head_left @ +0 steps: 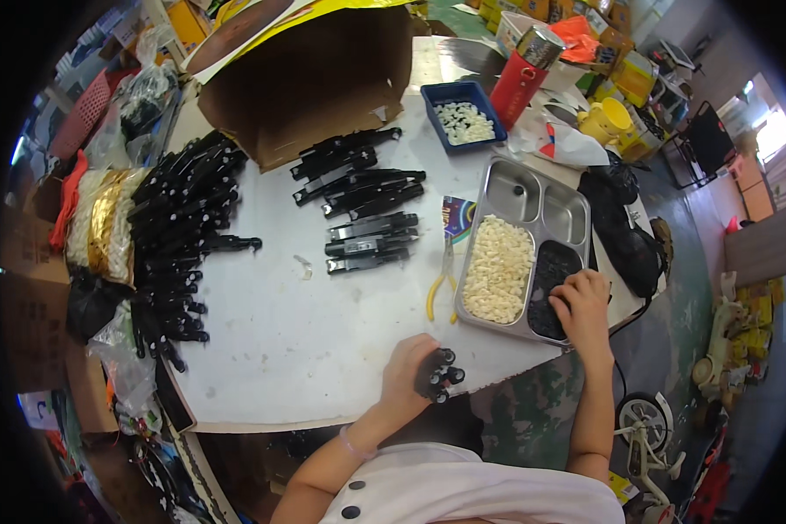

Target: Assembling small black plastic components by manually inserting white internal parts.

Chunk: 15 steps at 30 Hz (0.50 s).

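Observation:
Near the table's front edge, my left hand (405, 371) is closed around a bundle of short black plastic parts (440, 377), their round ends facing right. My right hand (587, 307) reaches into the lower right compartment of a metal divided tray (508, 328). Its fingers are bent together at the small black pieces (548, 272) there; whatever they pinch is too small to make out. Cream-coloured small pieces (496, 272) fill the tray's large left compartment. Just left of the tray lie pliers with yellow handles (434, 297).
Black plastic parts lie in rows (371, 196) mid-table and in a big pile (183, 236) at left. Behind them an open cardboard box (314, 96) stands. A blue bin (463, 122) of white pieces, a red flask (522, 83) and a yellow cup (604, 120) sit at back right.

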Available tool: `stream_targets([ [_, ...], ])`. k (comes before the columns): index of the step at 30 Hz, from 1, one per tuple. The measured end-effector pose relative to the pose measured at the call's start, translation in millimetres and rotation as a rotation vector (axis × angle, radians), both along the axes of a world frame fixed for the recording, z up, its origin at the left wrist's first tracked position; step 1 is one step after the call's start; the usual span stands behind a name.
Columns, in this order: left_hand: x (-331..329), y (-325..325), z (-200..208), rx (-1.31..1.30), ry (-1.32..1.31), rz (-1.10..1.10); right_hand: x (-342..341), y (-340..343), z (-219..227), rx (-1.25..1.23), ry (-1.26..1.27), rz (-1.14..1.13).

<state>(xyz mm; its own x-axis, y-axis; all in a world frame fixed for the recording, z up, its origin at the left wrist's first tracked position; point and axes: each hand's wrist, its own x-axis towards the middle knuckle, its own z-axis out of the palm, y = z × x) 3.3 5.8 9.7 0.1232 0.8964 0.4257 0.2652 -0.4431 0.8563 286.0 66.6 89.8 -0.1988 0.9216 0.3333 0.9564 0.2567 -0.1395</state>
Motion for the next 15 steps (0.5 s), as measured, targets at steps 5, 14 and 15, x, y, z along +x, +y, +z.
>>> stream_targets([
  [5, 0.2, 1.9, -1.7, 0.036, 0.023, -0.021, 5.0, 0.4, -13.2, -0.091, -0.058, 0.061],
  [14, 1.3, 2.6, 0.4, 0.037, 0.023, -0.030, 2.7, 7.3, -10.2, -0.143, -0.059, 0.161],
  [15, 1.3, 2.8, 0.6, 0.043, 0.028, -0.029, 2.7, 8.0, -10.1, -0.143, -0.059, 0.159],
])
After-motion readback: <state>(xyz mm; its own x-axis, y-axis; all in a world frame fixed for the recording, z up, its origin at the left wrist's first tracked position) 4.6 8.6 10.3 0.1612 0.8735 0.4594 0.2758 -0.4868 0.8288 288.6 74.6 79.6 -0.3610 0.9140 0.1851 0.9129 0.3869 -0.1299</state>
